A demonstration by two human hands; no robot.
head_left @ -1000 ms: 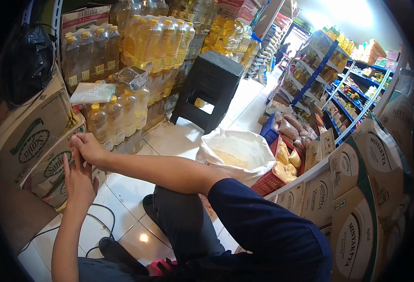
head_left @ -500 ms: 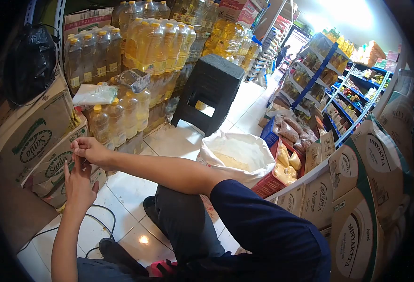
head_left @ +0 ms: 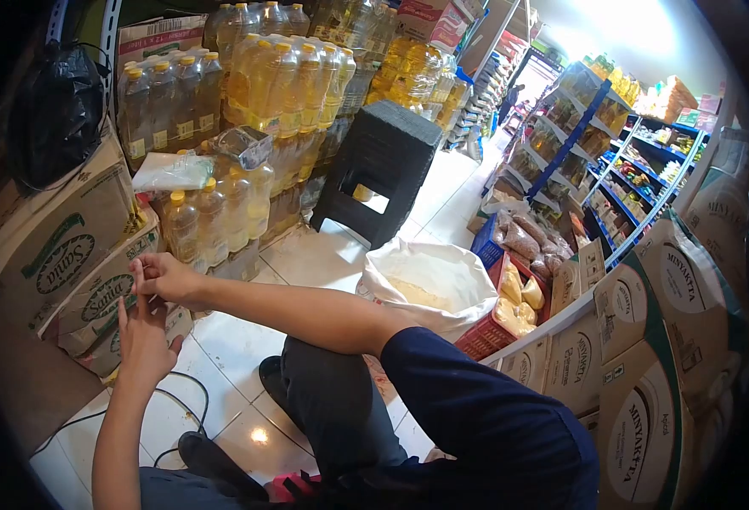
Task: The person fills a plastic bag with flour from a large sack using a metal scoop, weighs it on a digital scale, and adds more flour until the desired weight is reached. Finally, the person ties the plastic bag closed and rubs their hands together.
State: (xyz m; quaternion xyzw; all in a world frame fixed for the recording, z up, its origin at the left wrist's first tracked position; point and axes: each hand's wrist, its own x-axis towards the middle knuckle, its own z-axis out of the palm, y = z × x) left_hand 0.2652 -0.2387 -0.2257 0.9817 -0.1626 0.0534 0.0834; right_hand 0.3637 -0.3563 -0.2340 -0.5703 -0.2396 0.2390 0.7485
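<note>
Both left hand (head_left: 145,340) and right hand (head_left: 166,277) before cartons (head_left: 62,255), oil bottles (head_left: 214,212).

the one view sits on the person's head, facing forward and down through a wide fisheye lens with dark corners. the left hand (head_left: 143,340) and right hand (head_left: 163,276) lie close below at left; the floor, black stool (head_left: 383,161) and shop aisle recede toward upper right.

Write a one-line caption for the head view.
Right hand meets left hand beside cartons, oil bottles and an open white sack.
</note>
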